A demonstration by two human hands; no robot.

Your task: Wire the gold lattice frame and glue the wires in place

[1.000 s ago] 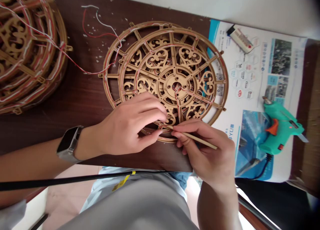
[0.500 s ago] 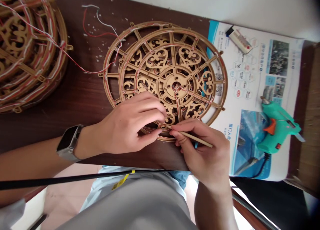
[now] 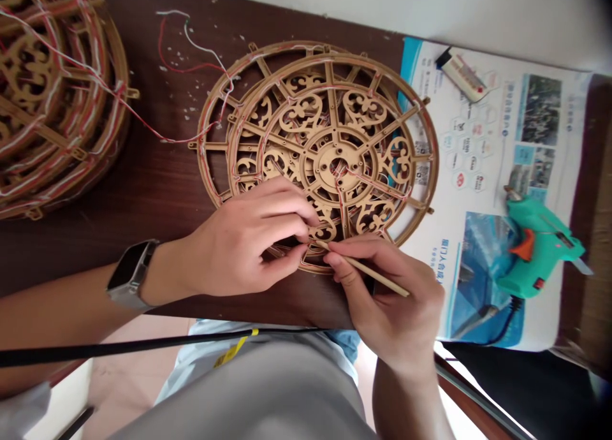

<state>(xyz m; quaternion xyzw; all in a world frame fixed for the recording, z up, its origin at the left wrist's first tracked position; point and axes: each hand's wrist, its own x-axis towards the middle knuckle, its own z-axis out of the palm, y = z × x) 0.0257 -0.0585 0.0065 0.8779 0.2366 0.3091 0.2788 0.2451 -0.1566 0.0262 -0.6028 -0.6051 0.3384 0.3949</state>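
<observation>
A round, gold-coloured openwork frame [image 3: 326,152] with scroll ornaments and concentric rings lies on the brown table [image 3: 162,242]. Red and white wires [image 3: 179,139] run along its rings and out to the left. My right hand [image 3: 399,300] pinches a thin wooden stick [image 3: 377,277] like a pencil, its tip at the frame's near rings. Opposite that tip, my left hand [image 3: 253,239] rests over the lower left of the frame. Its thumb and fingers are drawn together at the near rings, and whatever lies between them is hidden.
Similar wired frames [image 3: 62,134] are stacked at the left. A teal glue gun [image 3: 538,249] lies on a printed sheet [image 3: 507,140] at the right, with a small white-and-black object [image 3: 461,76] behind it. White crumbs dot the table. A black cable [image 3: 119,349] crosses in front of me.
The stick's tip and my right hand have shifted very slightly downward. My left hand keeps nearly the same place, its fingertips a little closer together.
</observation>
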